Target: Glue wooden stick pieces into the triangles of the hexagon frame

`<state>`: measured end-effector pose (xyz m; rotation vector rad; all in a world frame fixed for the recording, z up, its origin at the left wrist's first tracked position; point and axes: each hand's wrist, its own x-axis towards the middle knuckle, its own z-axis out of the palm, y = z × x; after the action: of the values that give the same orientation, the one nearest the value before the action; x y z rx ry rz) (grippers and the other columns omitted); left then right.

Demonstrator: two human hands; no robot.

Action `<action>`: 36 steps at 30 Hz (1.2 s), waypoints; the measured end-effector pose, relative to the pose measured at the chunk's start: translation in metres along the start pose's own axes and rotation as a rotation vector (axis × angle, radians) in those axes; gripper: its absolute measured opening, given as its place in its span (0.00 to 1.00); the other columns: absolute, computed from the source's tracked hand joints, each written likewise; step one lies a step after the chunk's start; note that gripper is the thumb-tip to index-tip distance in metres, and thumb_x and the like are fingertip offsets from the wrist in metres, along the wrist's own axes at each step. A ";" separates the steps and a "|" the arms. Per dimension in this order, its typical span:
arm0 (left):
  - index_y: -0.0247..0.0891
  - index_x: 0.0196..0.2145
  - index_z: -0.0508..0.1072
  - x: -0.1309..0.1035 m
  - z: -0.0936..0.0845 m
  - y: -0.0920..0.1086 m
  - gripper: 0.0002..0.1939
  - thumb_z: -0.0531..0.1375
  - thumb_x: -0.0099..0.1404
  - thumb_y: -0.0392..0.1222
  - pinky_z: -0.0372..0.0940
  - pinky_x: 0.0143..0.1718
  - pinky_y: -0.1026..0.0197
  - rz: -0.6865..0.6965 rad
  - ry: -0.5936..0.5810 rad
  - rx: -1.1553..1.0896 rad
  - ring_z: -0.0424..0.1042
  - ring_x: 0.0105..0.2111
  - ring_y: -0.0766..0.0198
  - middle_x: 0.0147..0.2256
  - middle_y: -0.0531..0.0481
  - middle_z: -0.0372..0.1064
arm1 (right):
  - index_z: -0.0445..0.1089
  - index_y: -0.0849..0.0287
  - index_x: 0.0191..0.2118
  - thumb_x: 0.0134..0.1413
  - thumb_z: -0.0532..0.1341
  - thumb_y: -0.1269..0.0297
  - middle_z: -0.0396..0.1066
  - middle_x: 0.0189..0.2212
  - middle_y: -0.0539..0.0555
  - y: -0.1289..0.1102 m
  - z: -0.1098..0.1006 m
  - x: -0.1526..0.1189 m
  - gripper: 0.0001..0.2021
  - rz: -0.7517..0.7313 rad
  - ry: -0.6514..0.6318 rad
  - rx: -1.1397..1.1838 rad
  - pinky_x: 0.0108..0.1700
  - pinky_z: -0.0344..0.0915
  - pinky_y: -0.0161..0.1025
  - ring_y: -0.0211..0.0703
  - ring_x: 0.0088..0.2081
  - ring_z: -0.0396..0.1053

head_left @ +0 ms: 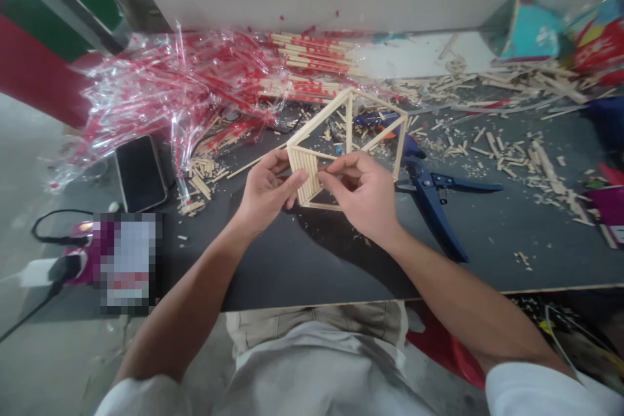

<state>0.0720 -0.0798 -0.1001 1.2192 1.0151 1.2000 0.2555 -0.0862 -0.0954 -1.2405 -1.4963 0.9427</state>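
Note:
A small house-shaped frame of pale wooden sticks (349,123) is held up above the dark tabletop. One lower face carries a panel of sticks (305,172) laid side by side. My left hand (266,192) grips this panel's left edge, thumb across its front and fingers behind. At the panel's right edge, the thumb and fingertips of my right hand (368,195) are pinched together. Whatever lies between those fingertips is too small to make out. Blue-handled cutters (433,201) lie on the table to the right of my right hand, behind the frame's right side.
Red and see-through wrappers (195,84) heap up at the back left, beside bundled chopsticks (314,52). Cut stick scraps (507,143) litter the right side. A phone (141,174) and a purple power strip (85,250) with cables lie left. A teal container (531,29) stands back right.

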 end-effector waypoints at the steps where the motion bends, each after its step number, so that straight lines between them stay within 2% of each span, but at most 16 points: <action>1: 0.40 0.44 0.73 0.000 0.000 0.000 0.19 0.72 0.63 0.52 0.60 0.13 0.67 0.005 -0.003 0.005 0.62 0.16 0.77 0.44 0.44 0.79 | 0.68 0.53 0.36 0.59 0.68 0.54 0.82 0.35 0.52 0.001 0.000 0.000 0.11 0.001 -0.004 0.003 0.30 0.69 0.44 0.43 0.31 0.76; 6: 0.40 0.43 0.72 0.000 0.000 0.001 0.20 0.72 0.62 0.53 0.62 0.13 0.68 0.006 0.001 0.016 0.64 0.18 0.76 0.44 0.44 0.79 | 0.68 0.53 0.37 0.59 0.69 0.52 0.82 0.35 0.52 0.002 -0.002 0.001 0.12 0.017 -0.018 -0.009 0.30 0.68 0.44 0.42 0.31 0.76; 11: 0.39 0.41 0.71 0.000 -0.001 0.000 0.20 0.73 0.62 0.52 0.62 0.13 0.69 -0.004 -0.010 -0.026 0.67 0.19 0.75 0.46 0.42 0.79 | 0.69 0.53 0.36 0.58 0.69 0.56 0.82 0.34 0.52 -0.001 -0.002 0.002 0.10 0.007 -0.012 0.018 0.30 0.67 0.43 0.42 0.30 0.75; 15: 0.38 0.41 0.71 0.001 -0.001 0.000 0.19 0.73 0.63 0.50 0.62 0.13 0.70 0.014 -0.029 -0.051 0.66 0.17 0.77 0.43 0.44 0.80 | 0.70 0.54 0.35 0.58 0.69 0.58 0.82 0.33 0.51 -0.001 -0.001 0.002 0.09 -0.040 0.000 0.006 0.28 0.66 0.40 0.39 0.27 0.73; 18: 0.37 0.41 0.70 0.001 -0.001 0.000 0.19 0.73 0.63 0.50 0.63 0.14 0.70 0.017 -0.028 -0.057 0.65 0.16 0.77 0.43 0.45 0.80 | 0.70 0.55 0.35 0.60 0.68 0.60 0.80 0.30 0.48 -0.001 -0.002 0.001 0.08 -0.156 0.034 -0.093 0.25 0.63 0.37 0.34 0.22 0.67; 21: 0.38 0.40 0.70 0.001 -0.002 0.000 0.21 0.74 0.62 0.51 0.64 0.14 0.70 0.022 -0.025 -0.052 0.66 0.16 0.77 0.43 0.45 0.81 | 0.70 0.54 0.36 0.63 0.66 0.65 0.78 0.29 0.46 -0.001 -0.005 0.003 0.05 -0.400 0.153 -0.294 0.26 0.63 0.36 0.32 0.20 0.63; 23: 0.38 0.40 0.70 0.001 -0.002 -0.001 0.21 0.74 0.62 0.52 0.64 0.14 0.70 0.037 -0.026 -0.044 0.66 0.16 0.77 0.43 0.45 0.81 | 0.71 0.53 0.39 0.65 0.65 0.66 0.78 0.32 0.48 0.001 -0.009 0.006 0.03 -0.566 0.236 -0.419 0.28 0.66 0.37 0.34 0.23 0.67; 26: 0.39 0.41 0.71 0.000 -0.002 0.000 0.20 0.73 0.64 0.53 0.65 0.14 0.69 0.069 -0.037 -0.019 0.65 0.16 0.77 0.43 0.46 0.81 | 0.72 0.53 0.46 0.65 0.68 0.64 0.79 0.40 0.55 0.005 -0.014 0.011 0.07 -0.723 0.303 -0.530 0.35 0.72 0.40 0.43 0.37 0.77; 29: 0.39 0.43 0.71 -0.003 0.001 0.004 0.20 0.72 0.65 0.53 0.65 0.14 0.70 0.105 -0.049 0.016 0.66 0.15 0.77 0.42 0.47 0.81 | 0.72 0.52 0.51 0.65 0.68 0.61 0.78 0.43 0.57 0.006 -0.017 0.015 0.11 -0.806 0.283 -0.518 0.39 0.76 0.44 0.49 0.45 0.78; 36: 0.39 0.44 0.73 -0.014 0.007 0.013 0.15 0.70 0.68 0.49 0.66 0.16 0.71 0.162 -0.053 0.065 0.67 0.15 0.77 0.38 0.51 0.80 | 0.74 0.52 0.52 0.65 0.69 0.65 0.79 0.42 0.55 -0.003 -0.016 0.011 0.11 -0.850 0.222 -0.389 0.38 0.78 0.40 0.44 0.40 0.79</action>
<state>0.0758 -0.0946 -0.0867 1.3988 0.9368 1.2599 0.2697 -0.0765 -0.0863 -0.7790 -1.8272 -0.0466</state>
